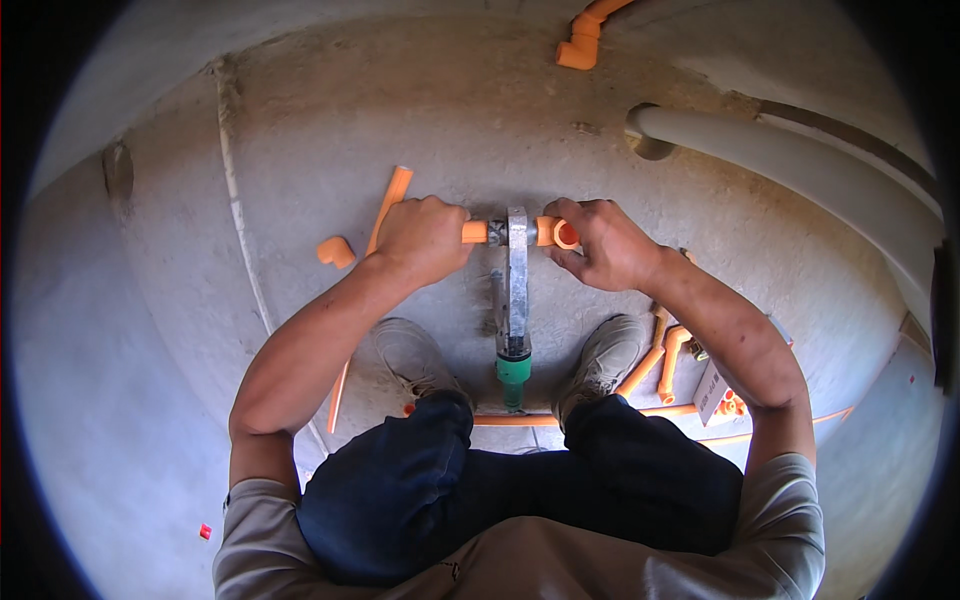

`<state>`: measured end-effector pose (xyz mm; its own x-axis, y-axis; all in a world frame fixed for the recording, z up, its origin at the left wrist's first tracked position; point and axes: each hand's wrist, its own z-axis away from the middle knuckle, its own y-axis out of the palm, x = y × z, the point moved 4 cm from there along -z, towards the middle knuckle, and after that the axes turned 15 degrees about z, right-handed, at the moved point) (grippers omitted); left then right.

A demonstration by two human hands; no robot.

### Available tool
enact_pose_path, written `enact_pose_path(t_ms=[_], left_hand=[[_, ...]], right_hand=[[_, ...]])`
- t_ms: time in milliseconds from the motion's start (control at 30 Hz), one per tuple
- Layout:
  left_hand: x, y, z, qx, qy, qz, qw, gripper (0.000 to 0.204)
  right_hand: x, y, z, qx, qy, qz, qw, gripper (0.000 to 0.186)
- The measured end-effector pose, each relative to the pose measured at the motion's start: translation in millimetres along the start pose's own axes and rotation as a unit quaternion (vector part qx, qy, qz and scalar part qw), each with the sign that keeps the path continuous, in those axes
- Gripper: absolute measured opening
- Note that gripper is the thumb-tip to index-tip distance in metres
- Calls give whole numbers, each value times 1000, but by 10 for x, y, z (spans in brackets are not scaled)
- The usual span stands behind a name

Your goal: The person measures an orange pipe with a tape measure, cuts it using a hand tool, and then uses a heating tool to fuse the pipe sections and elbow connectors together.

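Note:
My left hand (425,240) is closed around an orange plastic pipe (475,232), whose end meets the left side of a pipe welding tool (517,270). The tool has a flat metal heating plate and a green handle (513,371) pointing toward me between my shoes. On the plate's right side sits an orange pipe fitting (560,233) with a round opening facing up. My right hand (605,245) grips this fitting between thumb and fingers. Pipe and fitting line up on opposite sides of the plate; their contact ends are partly hidden by the tool's sockets.
A long orange pipe (394,190) slants behind my left hand, beside a loose elbow (336,251). Further orange pieces (672,365) and a box of fittings (715,395) lie at my right. A grey pipe (770,150) enters a hole at the far right.

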<state>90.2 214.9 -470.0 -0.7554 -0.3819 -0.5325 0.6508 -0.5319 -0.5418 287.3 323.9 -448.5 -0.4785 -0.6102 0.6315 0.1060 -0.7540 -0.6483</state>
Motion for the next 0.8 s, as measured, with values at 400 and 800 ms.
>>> enact_pose_path(t_ms=[400, 800], left_hand=[[-7, 34, 29, -57, 36, -14, 998, 14], [-28, 31, 55, -83, 45, -13, 995, 13]], right_hand=[[-53, -5, -50, 32, 4, -57, 998, 33], [-197, 87, -164, 133, 66, -136, 980, 30]])
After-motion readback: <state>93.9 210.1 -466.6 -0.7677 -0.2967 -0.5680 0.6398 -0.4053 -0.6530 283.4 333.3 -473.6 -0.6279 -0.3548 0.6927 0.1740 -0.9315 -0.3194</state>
